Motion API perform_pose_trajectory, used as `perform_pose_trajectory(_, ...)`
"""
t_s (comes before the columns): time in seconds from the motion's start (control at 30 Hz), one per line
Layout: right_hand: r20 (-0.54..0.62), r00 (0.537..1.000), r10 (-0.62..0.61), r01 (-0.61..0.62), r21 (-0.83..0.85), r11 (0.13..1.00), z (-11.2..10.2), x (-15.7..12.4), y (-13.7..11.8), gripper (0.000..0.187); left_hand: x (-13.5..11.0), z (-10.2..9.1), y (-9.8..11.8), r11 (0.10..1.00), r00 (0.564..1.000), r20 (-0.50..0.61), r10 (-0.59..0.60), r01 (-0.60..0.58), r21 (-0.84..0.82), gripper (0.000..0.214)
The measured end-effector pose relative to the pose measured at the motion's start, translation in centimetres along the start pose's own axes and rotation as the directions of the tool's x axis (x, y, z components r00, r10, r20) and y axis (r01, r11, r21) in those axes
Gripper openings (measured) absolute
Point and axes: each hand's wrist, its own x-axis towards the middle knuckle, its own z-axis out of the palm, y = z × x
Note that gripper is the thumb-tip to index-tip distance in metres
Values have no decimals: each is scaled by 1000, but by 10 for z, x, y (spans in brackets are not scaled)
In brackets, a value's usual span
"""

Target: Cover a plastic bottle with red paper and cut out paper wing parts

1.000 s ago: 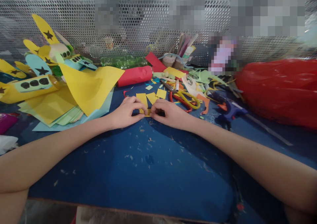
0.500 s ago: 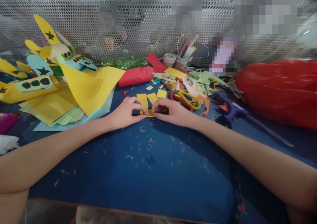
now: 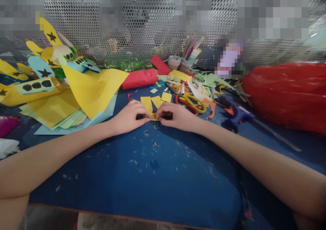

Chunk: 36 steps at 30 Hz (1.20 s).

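A small piece of yellow paper is pinched between both hands, just above the blue table. My left hand grips its left end with thumb and fingertips. At its right end, my right hand pinches it the same way, partly covering it. Just beyond the fingers lie several cut yellow paper pieces. Scissors with yellow and red handles rest to the right of them. A bottle wrapped in red paper lies behind the pieces.
On the left, a stack of coloured paper sheets lies before bottle airplanes with black stars. A blue glue gun and a red plastic bag are at right. Paper scraps litter the back, near cups of sticks. Metal mesh stands behind.
Both hands keep their pinch on the small yellow paper and have barely shifted. The fingers of my right hand have moved very slightly. Everything else on the table lies the same.
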Motion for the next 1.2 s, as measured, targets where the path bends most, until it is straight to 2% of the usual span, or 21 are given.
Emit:
perform_pose_trajectory(0.13,-2,1000,1,-1,25,1000,0,-1,-1,11,0,1,1,999,999,-12,43,-43,18,11)
perform_pose_trajectory(0.3,-5,999,-32,33,51,998,0,-1,-3,5,0,1,1,999,999,-6,35,-34,31,12)
perform_pose_trajectory(0.47,-24,1000,-18,19,33,999,1,-1,-2,9,0,2,0,998,999,-15,47,-46,39,9)
perform_pose_trajectory(0.67,-53,999,-12,11,-22,1000,3,-1,-1,9,-2,3,0,986,989,4,151,-151,72,12)
perform_pose_trajectory(0.93,-113,993,-46,37,-77,996,7,-3,-4,10,0,1,4,992,995,-18,94,-93,89,10)
perform_pose_trajectory(1.2,-67,993,-93,89,-65,994,4,-2,-1,7,0,2,2,992,996,-24,91,-89,88,9)
